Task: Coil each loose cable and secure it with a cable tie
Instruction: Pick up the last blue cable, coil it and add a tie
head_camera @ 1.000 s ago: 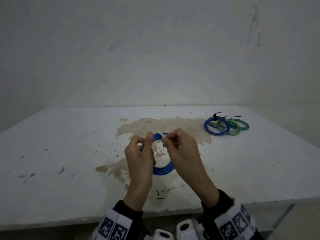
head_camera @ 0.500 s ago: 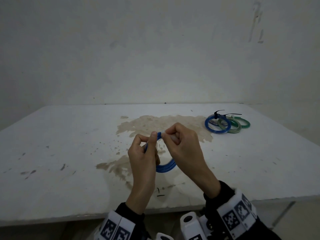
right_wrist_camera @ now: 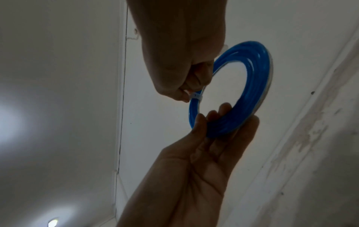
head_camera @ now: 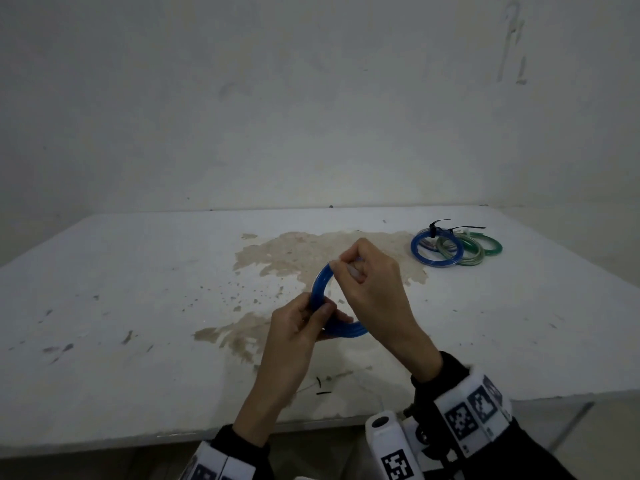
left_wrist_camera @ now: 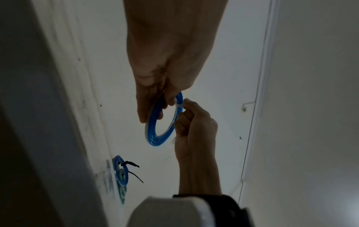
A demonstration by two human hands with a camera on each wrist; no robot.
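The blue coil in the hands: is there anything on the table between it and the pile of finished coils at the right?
Nothing visible: only bare, stained table lies between the blue coil and the finished coils.

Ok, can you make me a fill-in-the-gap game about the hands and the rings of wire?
1. The coil held in both hands is coloured ____.
2. The right hand pinches a tie coloured ____.
3. The left hand holds the coil up off the ____.
4. The finished coils on the table lie to the person's ____.

Missing words: blue; white; table; right
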